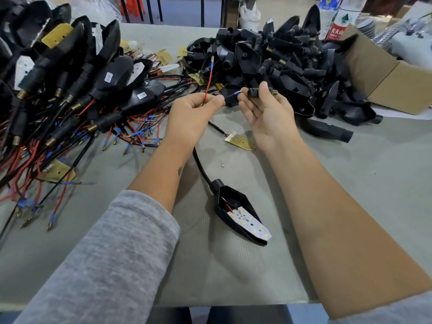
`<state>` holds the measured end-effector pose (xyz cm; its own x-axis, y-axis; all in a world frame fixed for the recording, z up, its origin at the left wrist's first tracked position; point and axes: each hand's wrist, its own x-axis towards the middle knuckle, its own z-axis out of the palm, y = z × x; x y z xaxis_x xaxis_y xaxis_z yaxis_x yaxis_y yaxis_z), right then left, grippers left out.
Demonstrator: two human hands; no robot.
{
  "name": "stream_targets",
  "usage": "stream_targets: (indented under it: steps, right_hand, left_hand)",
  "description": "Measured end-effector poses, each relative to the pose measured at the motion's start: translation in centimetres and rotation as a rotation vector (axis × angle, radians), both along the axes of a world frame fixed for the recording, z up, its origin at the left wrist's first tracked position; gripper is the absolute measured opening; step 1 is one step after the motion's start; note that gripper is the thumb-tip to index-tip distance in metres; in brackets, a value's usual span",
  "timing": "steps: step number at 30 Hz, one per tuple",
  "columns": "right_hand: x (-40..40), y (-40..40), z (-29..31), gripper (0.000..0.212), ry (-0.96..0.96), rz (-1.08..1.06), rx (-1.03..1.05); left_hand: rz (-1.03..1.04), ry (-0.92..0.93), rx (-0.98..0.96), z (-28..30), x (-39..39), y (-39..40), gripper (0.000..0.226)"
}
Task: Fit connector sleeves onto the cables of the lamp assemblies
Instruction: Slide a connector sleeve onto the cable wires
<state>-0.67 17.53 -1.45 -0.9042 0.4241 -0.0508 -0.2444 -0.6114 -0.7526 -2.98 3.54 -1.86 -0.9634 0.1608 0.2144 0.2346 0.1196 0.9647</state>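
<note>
Sleeve (258,92) pinched in right hand (266,113), not on yet. Left hand (191,115) pinches wires (208,83) (aiming). Finished pile (58,90) at 9 o'clock; many left.

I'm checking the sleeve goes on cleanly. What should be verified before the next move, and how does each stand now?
1. Left hand pinches the red wire: ok.
2. Black wire tip points at the connector sleeve: ok.
3. Right hand grips the sleeve: ok.
4. Tip inside the sleeve: not ok, still outside.
5. Sleeve bore clear: cannot tell.
6. Lamp housing lies on the table: ok.
</note>
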Motion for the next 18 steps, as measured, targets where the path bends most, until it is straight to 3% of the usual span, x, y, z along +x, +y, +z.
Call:
stream_targets:
  steps: [14, 18]
  right_hand:
    - [0.27, -0.09, 0.29, 0.019, 0.009, 0.054, 0.029]
    - [0.31, -0.23, 0.19, 0.016, -0.028, 0.071, 0.17]
  left_hand:
    - [0.001, 0.005, -0.042, -0.11, -0.08, 0.14, 0.016]
    - [-0.029, 0.009, -0.048, -0.12, 0.0, 0.01, 0.016]
